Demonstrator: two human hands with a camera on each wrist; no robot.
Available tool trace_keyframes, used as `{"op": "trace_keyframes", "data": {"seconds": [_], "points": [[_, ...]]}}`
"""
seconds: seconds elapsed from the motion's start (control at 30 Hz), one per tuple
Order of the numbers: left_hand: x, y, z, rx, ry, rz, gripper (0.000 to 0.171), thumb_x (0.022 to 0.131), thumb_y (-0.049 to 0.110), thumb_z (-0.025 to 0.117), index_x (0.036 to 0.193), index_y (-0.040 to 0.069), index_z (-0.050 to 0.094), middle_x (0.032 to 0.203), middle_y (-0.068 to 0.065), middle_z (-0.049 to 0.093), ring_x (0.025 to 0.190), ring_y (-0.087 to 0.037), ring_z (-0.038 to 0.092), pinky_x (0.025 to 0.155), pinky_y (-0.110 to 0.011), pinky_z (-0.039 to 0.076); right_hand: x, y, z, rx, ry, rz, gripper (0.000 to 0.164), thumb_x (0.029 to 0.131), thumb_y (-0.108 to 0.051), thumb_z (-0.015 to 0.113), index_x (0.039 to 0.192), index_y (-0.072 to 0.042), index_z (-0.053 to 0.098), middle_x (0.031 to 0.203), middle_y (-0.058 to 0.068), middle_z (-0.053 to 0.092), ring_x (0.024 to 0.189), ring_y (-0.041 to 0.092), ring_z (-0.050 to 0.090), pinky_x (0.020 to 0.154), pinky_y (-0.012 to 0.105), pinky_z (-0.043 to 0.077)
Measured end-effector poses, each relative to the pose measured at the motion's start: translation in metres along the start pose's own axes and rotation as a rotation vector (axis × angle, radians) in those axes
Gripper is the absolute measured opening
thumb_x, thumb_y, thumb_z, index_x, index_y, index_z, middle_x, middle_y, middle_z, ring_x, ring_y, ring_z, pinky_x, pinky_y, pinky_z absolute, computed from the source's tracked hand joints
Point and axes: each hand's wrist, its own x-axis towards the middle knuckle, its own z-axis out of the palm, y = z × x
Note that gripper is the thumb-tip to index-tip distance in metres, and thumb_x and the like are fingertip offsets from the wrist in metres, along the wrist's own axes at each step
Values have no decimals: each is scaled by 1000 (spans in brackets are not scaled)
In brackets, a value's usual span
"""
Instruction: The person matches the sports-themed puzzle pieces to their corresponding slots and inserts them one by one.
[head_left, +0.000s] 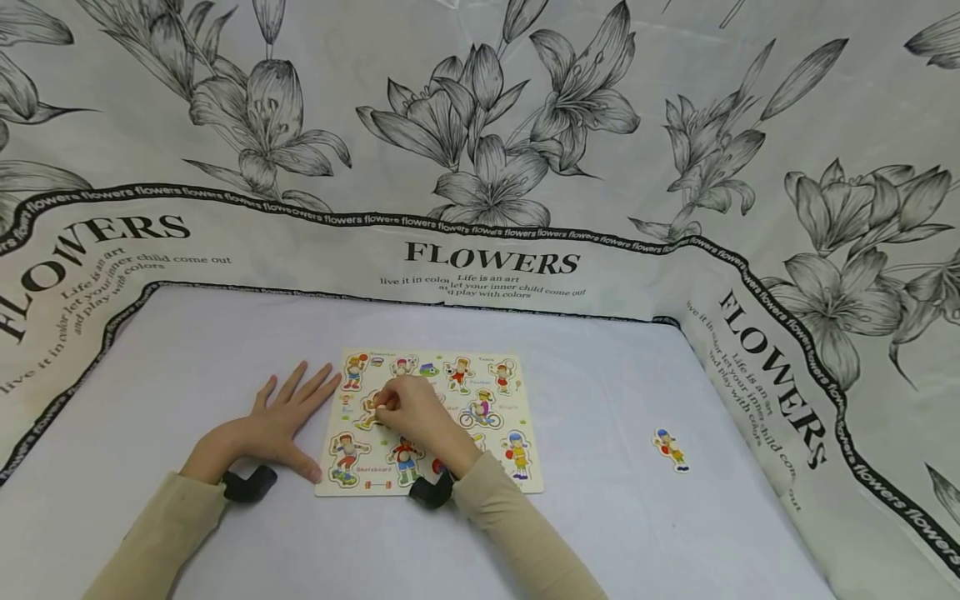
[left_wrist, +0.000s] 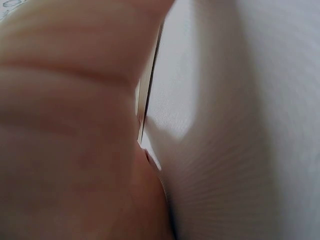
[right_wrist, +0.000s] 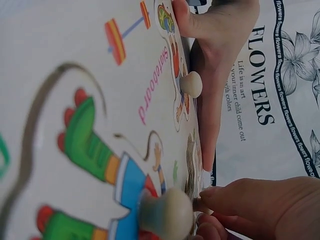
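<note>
A wooden knobbed puzzle board (head_left: 521, 417) with cartoon sports figures lies at the middle of the table. My right hand (head_left: 420, 412) reaches over it and pinches the small knob (right_wrist: 198, 204) of a puzzle piece (head_left: 367, 412) at the board's left middle. Fingers partly hide that piece, so whether it sits fully in its slot cannot be told. Spread flat, my left hand (head_left: 281, 425) rests on the table at the board's left edge, thumb by the lower left corner. Its palm (left_wrist: 65, 125) fills much of the left wrist view.
One loose puzzle piece (head_left: 670, 450), a figure in a blue cap, lies on the white table (head_left: 600, 400) right of the board. Close to the right wrist camera stands the knob (right_wrist: 170, 215) of a green-gloved figure. Flower-printed cloth (head_left: 487, 200) surrounds the tabletop.
</note>
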Motion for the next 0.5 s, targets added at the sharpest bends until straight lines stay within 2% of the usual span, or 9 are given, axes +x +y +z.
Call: {"op": "trace_keyframes", "data": {"seconds": [0.5], "points": [[-1, 3, -1, -2, 4, 2, 139, 55, 69, 83, 160, 14, 12, 166, -15, 0, 148, -45, -14, 110, -69, -12, 1, -3, 3, -60, -10, -46, 6, 88, -5, 70, 92, -5, 74, 77, -4, 60, 67, 3, 50, 60, 14, 43]]}}
